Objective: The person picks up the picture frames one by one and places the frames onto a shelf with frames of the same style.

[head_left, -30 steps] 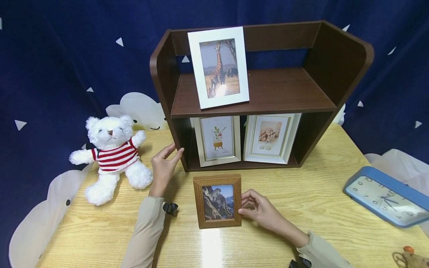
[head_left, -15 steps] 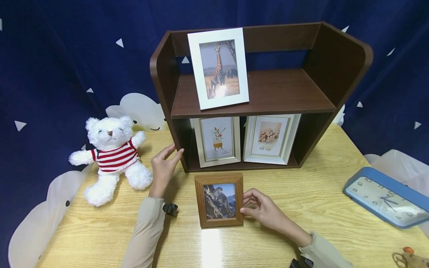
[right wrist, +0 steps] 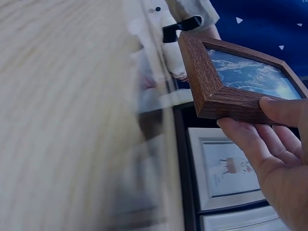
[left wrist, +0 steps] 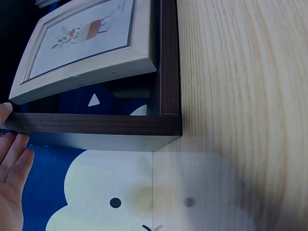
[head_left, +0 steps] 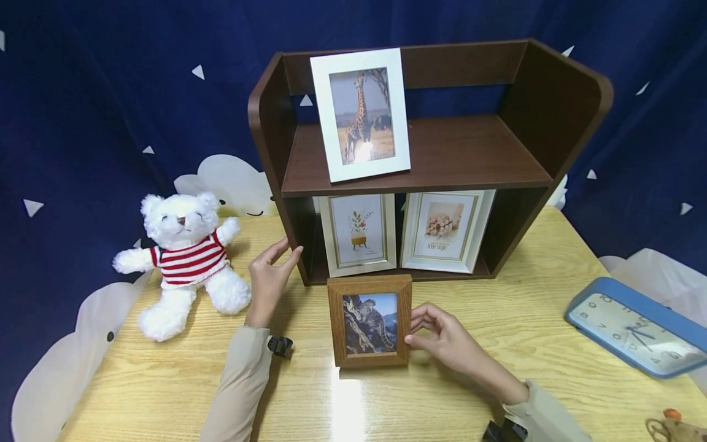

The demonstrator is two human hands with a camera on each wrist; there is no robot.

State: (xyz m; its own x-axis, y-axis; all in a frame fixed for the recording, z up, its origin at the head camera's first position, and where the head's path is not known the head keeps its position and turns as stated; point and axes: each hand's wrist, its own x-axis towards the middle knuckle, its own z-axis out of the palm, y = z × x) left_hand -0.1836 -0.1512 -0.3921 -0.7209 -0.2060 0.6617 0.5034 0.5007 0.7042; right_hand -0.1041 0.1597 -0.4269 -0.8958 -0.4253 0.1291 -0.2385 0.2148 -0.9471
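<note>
So the square brown wooden frame with the spotted-cat photo [head_left: 370, 323] is held up just in front of the dark-brown two-tier shelf [head_left: 469, 153], right hand [head_left: 444, 337] pinching its right edge, left hand [head_left: 270, 273] pinching the shelf's left side panel [left wrist: 96, 124]. There's plenty of pale wood-grain tabletop [head_left: 519, 319] off to the right, and vs a second ago the frame's shifted right and nearer the shelf.

The only words I can make out from here are "free style", in yellowish-brown lettering along the bottom of the beige framed print [head_left: 444, 227]; a smaller, paler line just above them is too faint to read. The potted-flower print [head_left: 360, 230] carries tiny lettering at its lower right, illegible too. Numerals ring the dial of the blue clock [head_left: 635, 331], too blurred to tell for certain.
</note>
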